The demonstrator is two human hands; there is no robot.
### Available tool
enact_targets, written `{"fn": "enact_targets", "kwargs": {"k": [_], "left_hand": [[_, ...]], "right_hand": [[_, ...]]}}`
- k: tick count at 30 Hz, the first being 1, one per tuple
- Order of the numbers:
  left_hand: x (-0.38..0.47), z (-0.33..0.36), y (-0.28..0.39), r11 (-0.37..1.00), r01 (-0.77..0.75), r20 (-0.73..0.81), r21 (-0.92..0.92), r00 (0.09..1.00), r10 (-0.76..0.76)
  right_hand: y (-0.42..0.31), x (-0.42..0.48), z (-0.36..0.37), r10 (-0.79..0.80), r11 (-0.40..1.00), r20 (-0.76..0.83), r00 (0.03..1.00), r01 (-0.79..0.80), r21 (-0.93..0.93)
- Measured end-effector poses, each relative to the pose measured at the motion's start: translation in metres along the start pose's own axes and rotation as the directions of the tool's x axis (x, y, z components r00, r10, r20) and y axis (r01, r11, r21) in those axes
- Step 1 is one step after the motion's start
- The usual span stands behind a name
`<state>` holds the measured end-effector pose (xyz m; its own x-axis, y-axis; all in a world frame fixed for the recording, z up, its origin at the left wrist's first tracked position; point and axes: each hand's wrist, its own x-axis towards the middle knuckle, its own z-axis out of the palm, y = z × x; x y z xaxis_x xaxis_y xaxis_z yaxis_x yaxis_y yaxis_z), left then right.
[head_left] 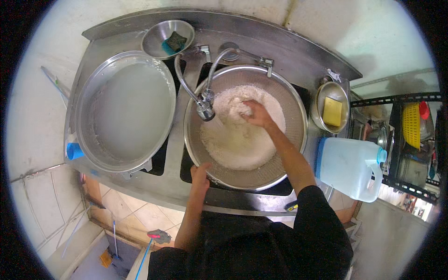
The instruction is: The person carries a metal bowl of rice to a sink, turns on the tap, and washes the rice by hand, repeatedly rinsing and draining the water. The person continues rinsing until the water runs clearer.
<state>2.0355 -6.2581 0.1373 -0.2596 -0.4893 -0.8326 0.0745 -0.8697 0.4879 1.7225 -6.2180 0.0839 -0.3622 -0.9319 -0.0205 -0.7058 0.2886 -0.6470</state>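
A large perforated steel colander [241, 180] sits over the right sink basin, with white grains, apparently rice [241, 150], spread across its bottom. Among the wet grains, my right hand [258, 113] has its fingers curled around a clump of them. My left hand [200, 175] grips the near left part of the colander's rim. Over the colander's left side hangs a chrome faucet head [205, 112] on a flexible metal hose, with water coming from it onto the grains. Cloudy water [134, 108] fills a big round metal basin [85, 147] to the left.
A steel bowl [150, 42] with scouring pads stands at the back left. Another steel bowl [316, 115] holds a yellow sponge [332, 111] on the right, near a translucent plastic jug [346, 166]. A blue cup [74, 151] lies far left. Beyond the jug rises a black metal rack [395, 140].
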Motion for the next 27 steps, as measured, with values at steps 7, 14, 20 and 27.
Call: {"fn": "enact_targets", "kwargs": {"k": [7,14,20,27], "left_hand": [[-0.008,0.008,0.007,1.000,-0.018,-0.036,0.023,0.999,0.019],[-0.005,0.003,0.007,0.999,0.010,-0.003,0.035,1.000,-0.010],[-0.013,0.013,0.009,0.999,0.004,-0.121,0.039,0.993,0.001],[-0.013,0.013,0.014,0.997,0.030,-0.086,0.074,0.996,-0.023]], "right_hand": [[-0.082,-0.051,0.034,0.033,0.990,0.162,0.986,-0.055,0.132],[-0.032,-0.066,-0.011,0.130,0.989,-0.357,0.925,-0.148,-0.023],[0.006,-0.068,0.020,0.246,0.953,-0.329,0.912,-0.164,0.256],[-0.058,-0.087,0.055,0.218,0.888,-0.083,0.972,-0.162,0.430]]}}
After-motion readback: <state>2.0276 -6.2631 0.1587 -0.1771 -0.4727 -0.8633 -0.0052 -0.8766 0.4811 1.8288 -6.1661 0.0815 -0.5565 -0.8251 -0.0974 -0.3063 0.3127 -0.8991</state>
